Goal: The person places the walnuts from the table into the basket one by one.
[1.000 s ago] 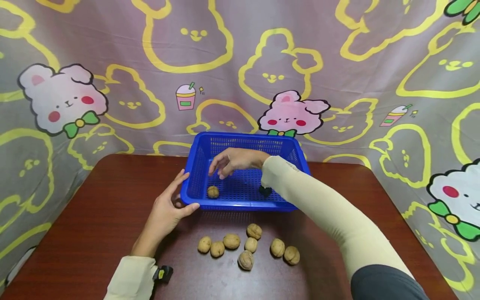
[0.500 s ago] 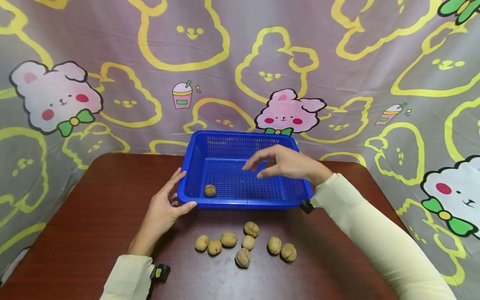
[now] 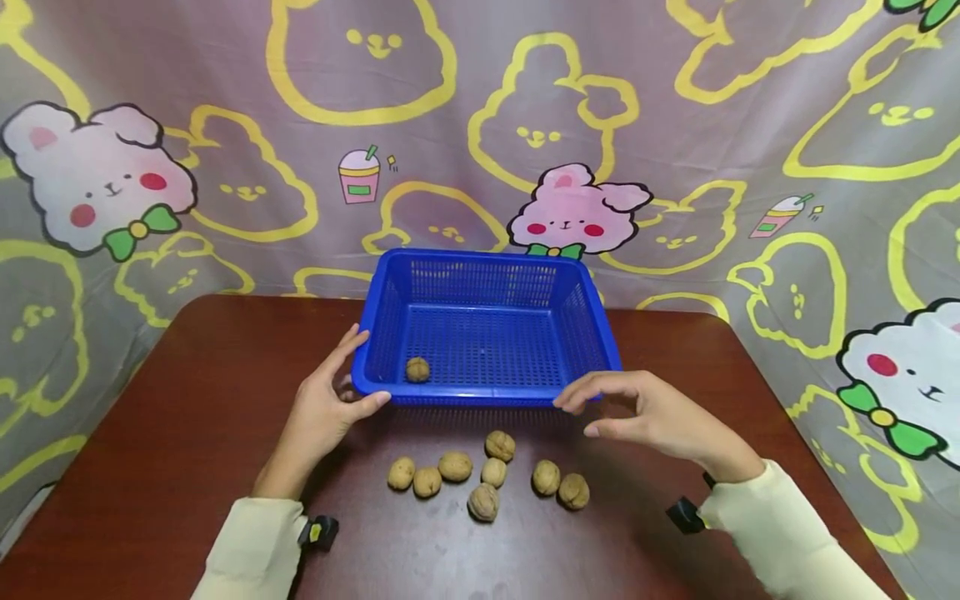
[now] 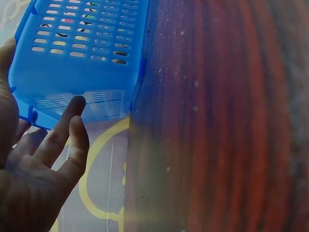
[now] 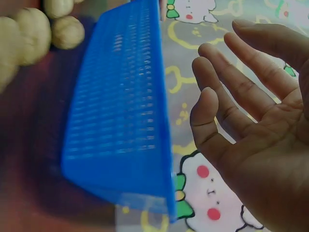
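On the wood-grain tabletop (image 3: 180, 433) we see the blue perforated basket (image 3: 480, 392), its near left corner gripped by the left hand (image 3: 322, 408), thumb on the rim. The right hand (image 3: 656, 421) holds nothing, fingers spread from thumb. Eight walnuts (image 3: 483, 502) lie in front; one walnut (image 3: 417, 369) sits inside. We judge this as loading, between pieces; next calls for lowering the right hand to pinch another.

Rabbit-print cloth (image 3: 431, 150) behind brown table (image 3: 180, 417)
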A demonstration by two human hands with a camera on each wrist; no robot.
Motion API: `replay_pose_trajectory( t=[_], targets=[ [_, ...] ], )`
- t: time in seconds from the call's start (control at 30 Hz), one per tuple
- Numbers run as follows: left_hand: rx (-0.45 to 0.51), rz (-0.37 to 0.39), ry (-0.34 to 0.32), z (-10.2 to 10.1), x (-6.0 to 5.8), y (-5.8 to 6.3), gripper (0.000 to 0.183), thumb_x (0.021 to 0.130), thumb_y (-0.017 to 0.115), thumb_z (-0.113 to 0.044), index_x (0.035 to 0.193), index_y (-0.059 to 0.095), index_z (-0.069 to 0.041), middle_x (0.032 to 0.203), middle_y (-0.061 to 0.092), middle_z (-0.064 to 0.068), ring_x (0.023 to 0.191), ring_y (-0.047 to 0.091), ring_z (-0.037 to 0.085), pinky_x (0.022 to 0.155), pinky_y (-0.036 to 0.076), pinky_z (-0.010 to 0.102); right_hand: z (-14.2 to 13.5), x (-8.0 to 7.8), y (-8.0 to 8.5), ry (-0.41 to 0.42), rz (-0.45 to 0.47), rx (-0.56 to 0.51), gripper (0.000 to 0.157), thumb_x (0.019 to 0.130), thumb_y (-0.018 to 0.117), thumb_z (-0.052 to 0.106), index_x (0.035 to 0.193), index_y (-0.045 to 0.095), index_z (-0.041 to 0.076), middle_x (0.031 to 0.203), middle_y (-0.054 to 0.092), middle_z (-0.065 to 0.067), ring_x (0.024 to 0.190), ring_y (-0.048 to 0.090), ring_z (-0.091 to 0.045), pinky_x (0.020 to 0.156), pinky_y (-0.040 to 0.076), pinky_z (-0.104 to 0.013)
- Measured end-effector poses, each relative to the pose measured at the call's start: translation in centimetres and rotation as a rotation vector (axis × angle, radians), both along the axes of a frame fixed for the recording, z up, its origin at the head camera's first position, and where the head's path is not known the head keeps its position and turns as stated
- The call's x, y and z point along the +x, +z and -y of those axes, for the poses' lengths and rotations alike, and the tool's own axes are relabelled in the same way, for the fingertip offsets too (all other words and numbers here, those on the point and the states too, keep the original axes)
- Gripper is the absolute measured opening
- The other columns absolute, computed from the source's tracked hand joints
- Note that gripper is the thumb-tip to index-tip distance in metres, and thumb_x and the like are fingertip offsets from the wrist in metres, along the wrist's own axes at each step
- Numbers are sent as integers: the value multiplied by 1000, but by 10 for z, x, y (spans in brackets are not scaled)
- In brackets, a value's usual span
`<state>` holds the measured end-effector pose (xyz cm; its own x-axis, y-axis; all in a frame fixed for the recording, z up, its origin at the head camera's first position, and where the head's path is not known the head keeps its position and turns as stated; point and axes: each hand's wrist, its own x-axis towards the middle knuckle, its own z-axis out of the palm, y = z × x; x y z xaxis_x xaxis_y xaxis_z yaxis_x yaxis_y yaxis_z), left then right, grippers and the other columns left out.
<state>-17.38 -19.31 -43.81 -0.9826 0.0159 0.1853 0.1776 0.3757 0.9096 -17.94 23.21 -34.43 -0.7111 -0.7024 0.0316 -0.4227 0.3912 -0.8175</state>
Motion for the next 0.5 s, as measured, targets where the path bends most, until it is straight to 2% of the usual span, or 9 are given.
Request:
replay_pose_trajectory(
  t=[0.07, 0.23, 0.4, 0.5],
  targets=[
    [3, 2, -1, -1, 0, 0, 88, 84, 89, -10, 160, 44, -17, 175, 26, 1, 128, 63, 37, 87, 49, 5, -6, 10, -8, -10, -10, -15, 28, 98, 73, 7, 121, 75, 24, 127, 74, 1, 121, 65, -12, 98, 54, -30],
    [2, 3, 6, 1, 0, 0, 88, 84, 88, -9, 160, 45, -18, 175, 26, 3, 127, 63, 36, 86, 49, 5, -15, 26, -34, -21, 0, -70, 30, 98, 72, 5, 123, 74, 21, 128, 73, -7, 121, 65, -11, 94, 54, -25],
    [7, 5, -1, 0, -1, -2, 88, 84, 88, -9, 160, 45, -19, 175, 26, 0, 127, 64, 35, 86, 50, 7, -22, 38, -64, -42, 40, -145, 33, 95, 70, -3, 125, 72, 11, 128, 71, -17, 120, 65, -7, 87, 57, -26],
    [-5, 1, 3, 0, 0, -1, 88, 84, 89, -10, 160, 45, -19, 174, 26, -2, 126, 64, 35, 86, 50, 8, -25, 43, -81, -65, 66, -184, 33, 93, 70, -7, 125, 70, 2, 128, 69, -22, 122, 64, -6, 91, 56, -26]
  ],
)
